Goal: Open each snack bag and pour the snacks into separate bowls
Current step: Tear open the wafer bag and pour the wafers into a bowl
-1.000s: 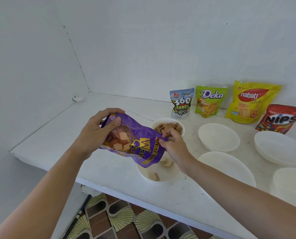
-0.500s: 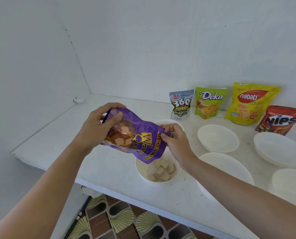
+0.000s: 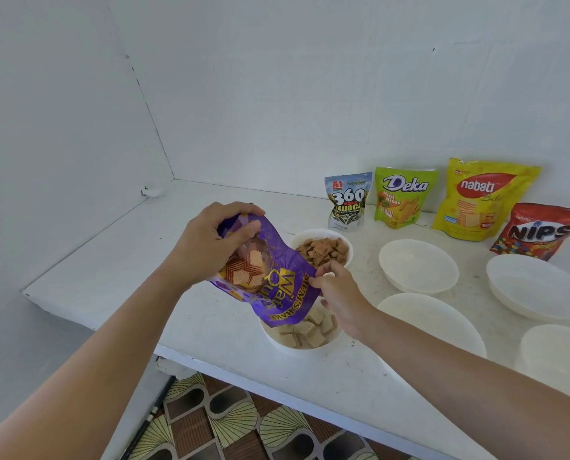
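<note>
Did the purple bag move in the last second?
Yes. The bag tilted steeper: its end in the left hand swung right, toward the near bowl.

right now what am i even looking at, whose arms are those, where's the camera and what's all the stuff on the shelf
No machine here: these are a person's two bare arms, seen from a camera worn on their head, looking down. The left hand grips the raised end of a purple snack bag, and the right hand pinches its lower edge over a white bowl holding pale wafer pieces. Behind it, a second bowl holds brown snacks. On the white shelf four empty bowls sit to the right, and four more bags stand by the wall: 360 Kuaci, Deka, nabati, NIPS.
</note>
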Available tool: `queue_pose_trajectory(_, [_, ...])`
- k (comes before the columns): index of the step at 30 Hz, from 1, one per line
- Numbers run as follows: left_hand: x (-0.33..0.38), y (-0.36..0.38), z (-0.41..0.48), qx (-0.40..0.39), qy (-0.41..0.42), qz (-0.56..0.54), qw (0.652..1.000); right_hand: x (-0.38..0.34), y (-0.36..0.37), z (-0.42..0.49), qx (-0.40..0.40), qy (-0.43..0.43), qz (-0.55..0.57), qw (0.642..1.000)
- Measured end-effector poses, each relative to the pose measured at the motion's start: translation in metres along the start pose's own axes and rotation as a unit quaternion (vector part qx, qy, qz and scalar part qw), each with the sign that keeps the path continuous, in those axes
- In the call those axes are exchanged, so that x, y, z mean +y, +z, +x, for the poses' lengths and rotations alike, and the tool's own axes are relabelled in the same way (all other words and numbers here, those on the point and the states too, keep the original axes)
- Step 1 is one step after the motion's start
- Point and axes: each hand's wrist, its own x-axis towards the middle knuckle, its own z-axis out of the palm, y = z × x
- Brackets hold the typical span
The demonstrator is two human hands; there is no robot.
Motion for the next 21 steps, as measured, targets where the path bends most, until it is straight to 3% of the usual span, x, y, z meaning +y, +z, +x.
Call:
queue_pose_trajectory(6, [0.004, -0.004, 0.001, 0.005, 0.021, -0.001, 1.000, -0.008, -0.003, -0.001, 0.017, -0.041, 0.008, 0.999])
queue_pose_trajectory(13, [0.016, -0.016, 0.006, 0.029, 0.038, -0.043, 0.998, -0.015, -0.004, -0.004, -0.022, -0.107, 0.106, 0.988])
queue_pose_trajectory(21, [0.023, 0.001, -0.001, -0.011, 0.072, 0.028, 0.997, -0.001, -0.006, -0.004, -0.028, -0.024, 0.119, 0.992])
